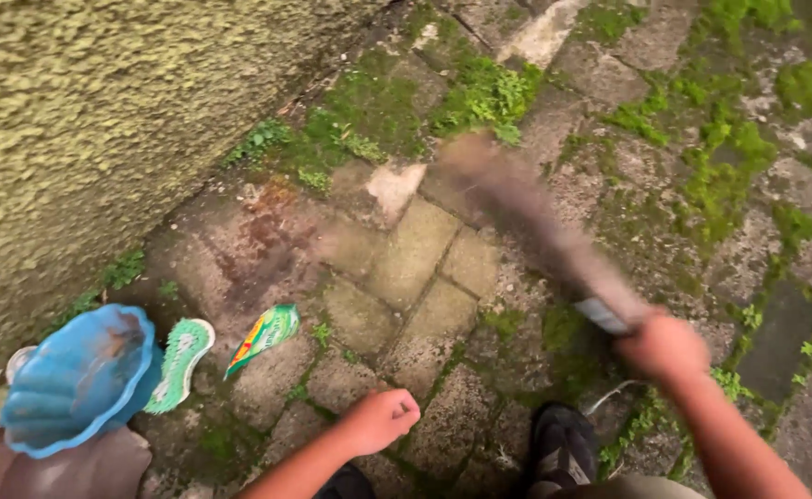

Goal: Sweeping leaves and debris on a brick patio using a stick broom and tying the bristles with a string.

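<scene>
Shoe: at the near edge of the paving we see a dark shoe (pixel 561 448) with a pale lace beside it, between the two arms.
Left hand: our left hand (pixel 380 419) is curled into a loose fist, fingers pressed together on nothing, hanging just above the paving stones (pixel 415 254).
Right hand: our right hand (pixel 665 346) is clenched round the handle of a brush (pixel 531 217); the brush is blurred, and it reaches up and left from the fist over the middle of the paving.
Left corner: near the left edge lies a blue shell-shaped dish (pixel 78 379), with a green-and-white flat piece (pixel 179 360) touching its right side.
Wrapper: a green and yellow wrapper (pixel 265 334) lies flat on the stones just right of that piece, well apart from both hands.
Moss: green moss (pixel 484 92) fills the joints and thickens towards the far edge and right side.
Wall: a rough, greenish rendered wall (pixel 101 120) rises along the far left edge of the paving.
</scene>
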